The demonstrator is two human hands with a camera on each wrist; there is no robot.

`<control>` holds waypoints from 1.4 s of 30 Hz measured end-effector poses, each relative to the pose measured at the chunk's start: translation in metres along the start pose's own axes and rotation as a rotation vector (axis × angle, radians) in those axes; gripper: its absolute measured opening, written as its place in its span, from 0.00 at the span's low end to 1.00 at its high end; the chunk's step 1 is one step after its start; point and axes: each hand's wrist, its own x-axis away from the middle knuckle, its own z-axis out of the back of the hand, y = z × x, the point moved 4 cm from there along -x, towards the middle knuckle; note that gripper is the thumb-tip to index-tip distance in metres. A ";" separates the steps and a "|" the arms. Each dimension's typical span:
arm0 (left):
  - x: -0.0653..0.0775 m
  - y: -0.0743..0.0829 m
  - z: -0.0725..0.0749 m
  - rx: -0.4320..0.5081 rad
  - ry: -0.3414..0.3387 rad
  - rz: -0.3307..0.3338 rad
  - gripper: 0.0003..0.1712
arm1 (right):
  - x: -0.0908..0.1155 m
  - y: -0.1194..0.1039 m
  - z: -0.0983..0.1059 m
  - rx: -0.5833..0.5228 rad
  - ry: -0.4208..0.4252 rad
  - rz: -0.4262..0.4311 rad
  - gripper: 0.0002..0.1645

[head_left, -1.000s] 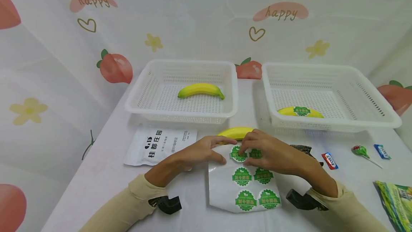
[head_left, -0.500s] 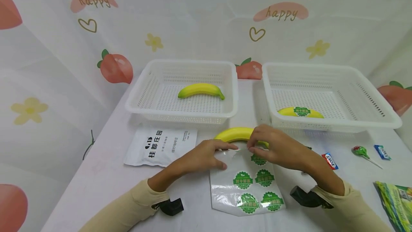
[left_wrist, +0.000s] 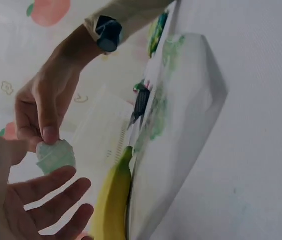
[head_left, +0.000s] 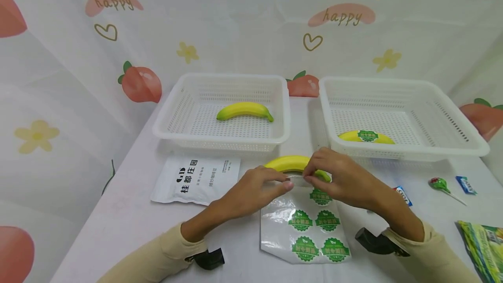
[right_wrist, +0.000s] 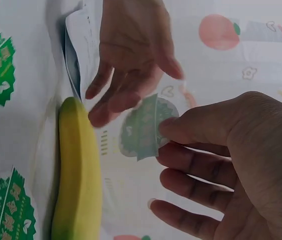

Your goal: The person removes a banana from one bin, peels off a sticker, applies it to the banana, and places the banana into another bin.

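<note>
A peeled round sticker point(right_wrist: 143, 127), pale from its back side, is pinched between the thumb and index finger of my right hand point(head_left: 339, 176). Close to the sticker's other side is my left hand point(head_left: 255, 189), its thumb and fingers spread apart; in the left wrist view its index fingertip lies right by the sticker's edge. Just behind both hands on the table, a yellow banana point(head_left: 284, 163) lies crosswise. On the near side is a white sheet point(head_left: 275, 232) bearing several green badge stickers point(head_left: 300, 220), with its upper left spot bare.
Two white baskets stand at the back: the left basket point(head_left: 169, 135) holds a banana point(head_left: 245, 111), the right basket point(head_left: 424, 147) a stickered banana point(head_left: 387, 139). A silver bag point(head_left: 216, 187) lies left. Small packets, a lollipop point(head_left: 440, 184) and a green-yellow bag point(head_left: 485, 248) lie right.
My right hand has lifted the upper left sticker off the sheet and moved slightly up. The sheet has slid a little toward me, and my left hand has come off its top edge.
</note>
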 end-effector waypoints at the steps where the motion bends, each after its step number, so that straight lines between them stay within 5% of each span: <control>1: 0.000 0.001 0.001 0.046 0.011 0.025 0.26 | 0.000 -0.002 0.000 0.009 0.010 0.025 0.16; 7: -0.001 -0.002 0.004 0.267 -0.015 0.146 0.27 | 0.001 -0.017 -0.005 0.080 0.063 0.145 0.18; 13: -0.004 -0.005 0.007 0.244 0.021 0.141 0.13 | 0.000 -0.021 -0.008 0.079 0.018 0.116 0.16; 21: -0.016 -0.004 0.009 0.086 0.145 0.048 0.08 | -0.003 0.005 0.001 -0.014 0.016 -0.167 0.16; 28: -0.030 -0.001 0.008 -0.037 0.231 -0.032 0.08 | -0.006 0.023 -0.007 -0.118 0.022 -0.228 0.06; 36: -0.041 -0.003 -0.001 -0.446 0.224 -0.052 0.27 | -0.009 0.039 -0.019 -0.152 0.057 -0.319 0.03; 42: -0.045 -0.007 -0.004 -0.462 0.209 -0.029 0.29 | -0.009 0.047 -0.023 -0.166 0.102 -0.375 0.04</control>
